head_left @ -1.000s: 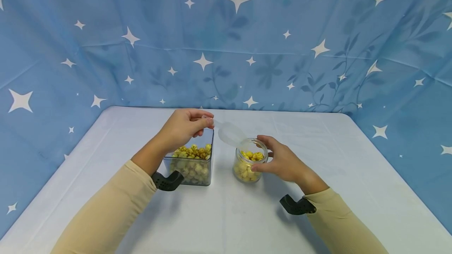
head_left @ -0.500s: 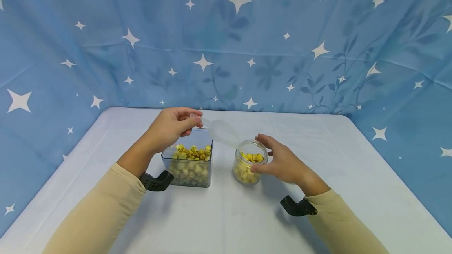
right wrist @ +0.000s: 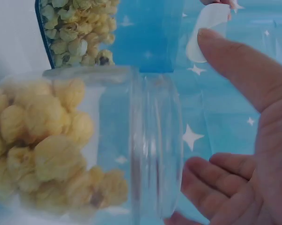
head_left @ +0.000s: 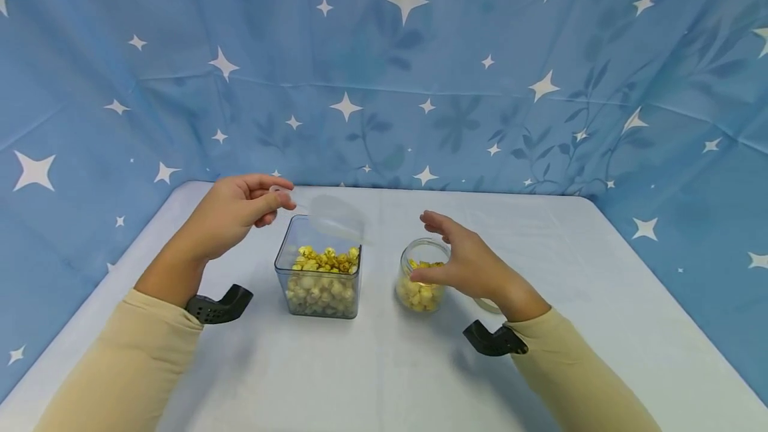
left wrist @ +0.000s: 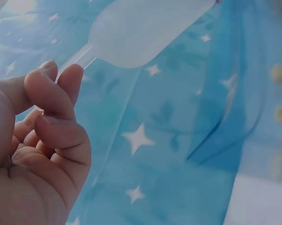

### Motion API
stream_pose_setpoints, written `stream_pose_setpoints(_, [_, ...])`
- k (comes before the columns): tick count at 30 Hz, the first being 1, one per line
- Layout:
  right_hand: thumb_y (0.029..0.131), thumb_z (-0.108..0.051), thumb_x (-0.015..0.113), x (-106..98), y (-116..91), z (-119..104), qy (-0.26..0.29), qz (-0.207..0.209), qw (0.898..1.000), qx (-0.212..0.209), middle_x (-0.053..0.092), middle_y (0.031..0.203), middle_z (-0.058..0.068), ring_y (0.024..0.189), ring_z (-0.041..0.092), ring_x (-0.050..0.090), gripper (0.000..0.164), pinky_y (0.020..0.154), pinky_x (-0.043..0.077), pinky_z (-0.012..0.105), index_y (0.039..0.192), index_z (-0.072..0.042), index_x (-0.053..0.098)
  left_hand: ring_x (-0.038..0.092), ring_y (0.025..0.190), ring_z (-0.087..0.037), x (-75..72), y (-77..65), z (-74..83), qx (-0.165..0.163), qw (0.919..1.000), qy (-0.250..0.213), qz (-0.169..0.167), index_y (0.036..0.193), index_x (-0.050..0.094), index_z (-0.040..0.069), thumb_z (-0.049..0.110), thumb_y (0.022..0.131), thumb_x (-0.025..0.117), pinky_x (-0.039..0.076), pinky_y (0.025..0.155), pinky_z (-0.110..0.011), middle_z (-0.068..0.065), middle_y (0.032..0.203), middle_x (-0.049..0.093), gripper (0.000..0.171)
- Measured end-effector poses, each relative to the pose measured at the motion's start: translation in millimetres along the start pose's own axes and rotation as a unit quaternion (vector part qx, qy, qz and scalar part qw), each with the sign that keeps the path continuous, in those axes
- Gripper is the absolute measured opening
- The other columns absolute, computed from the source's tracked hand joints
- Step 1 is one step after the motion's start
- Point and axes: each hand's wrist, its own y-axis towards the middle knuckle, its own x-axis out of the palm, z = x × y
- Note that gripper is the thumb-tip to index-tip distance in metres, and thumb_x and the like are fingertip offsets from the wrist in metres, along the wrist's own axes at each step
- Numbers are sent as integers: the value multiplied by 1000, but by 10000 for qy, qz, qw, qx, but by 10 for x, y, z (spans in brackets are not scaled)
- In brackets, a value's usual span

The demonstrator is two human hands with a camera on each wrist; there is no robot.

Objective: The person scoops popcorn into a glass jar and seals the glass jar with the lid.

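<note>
A blue curtain with white stars rises beyond both hands, and a white-covered table spreads beneath them. Beige sleeves lead up to the wrists. To the right of the left hand's pinch, a little nearer the person, stands a clear square box. The left hand has thumb and fingertips together on a handle; the right hand has its thumb and fingers spread apart, gripping nothing. Just left of the right hand, below its thumb, a glass jar stands upright; whether any fingertip touches the glass I cannot tell. The translucent scoop reaches rightward from the left fingertips, held in the air, its blade overlapping the box's far edge in the head view. A black piece sits at each wrist. A pale ring shows partly beneath the right wrist. Smallest, yellow popcorn pieces lie in both the box and the jar
</note>
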Motion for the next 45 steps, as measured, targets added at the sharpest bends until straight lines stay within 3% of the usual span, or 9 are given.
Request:
stream_pose_setpoints(4, [79,-37,86,4,58,-86,-253,-7,9997,-53,39,156,13,142,33,36,99,111,31,55,155,-4,31,54,77,-14,-157,-66,-54,3,9999,113,91,133,59,1,25,106,55,44,69,-25,-2,104,69,37])
stream_pose_setpoints(10, [80,-36,86,63,185,-210,114,-266,9994,-196,37,157,10,137,37,42,100,110,35,51,156,-6,30,52,76,-14,-350,-155,-95,81,9993,283,246,131,59,-1,25,106,54,42,68,-25,-1,100,69,37])
stream_pose_setpoints(18, [77,-32,89,286,406,-374,466,-616,9962,-407,38,156,7,141,25,39,102,110,36,44,156,-5,30,51,80,-17,-438,-190,-89,-19,9971,683,328,130,61,0,27,105,55,41,71,-27,-2,100,68,37])
stream_pose_setpoints(24, [77,-39,88,410,495,-470,395,-794,9953,-399,33,159,7,142,27,37,108,111,35,44,158,-7,26,52,87,-21,-415,-154,-56,-304,9931,1082,323,129,64,7,35,103,59,42,70,-30,-4,102,66,38])
stream_pose_setpoints(31, [78,-41,87,465,544,-517,225,-950,9946,-350,30,161,6,143,30,36,107,111,35,45,159,-8,24,55,92,-25,-334,-118,-12,-262,9905,1327,238,131,64,10,40,101,60,47,73,-36,-8,106,66,43])
stream_pose_setpoints(40, [78,-44,86,465,552,-503,124,-1009,9944,-276,30,161,6,144,27,34,108,112,33,46,159,-8,24,55,86,-25,-198,-37,52,-260,9868,1591,167,127,67,9,36,100,63,47,66,-37,-7,97,63,38])
stream_pose_setpoints(45, [78,-44,87,459,540,-497,101,-991,9946,-280,32,160,6,144,27,35,109,112,34,46,159,-8,25,60,94,-26,-88,-4,100,-182,9824,1853,135,124,69,7,30,100,64,49,77,-41,-9,105,66,34])
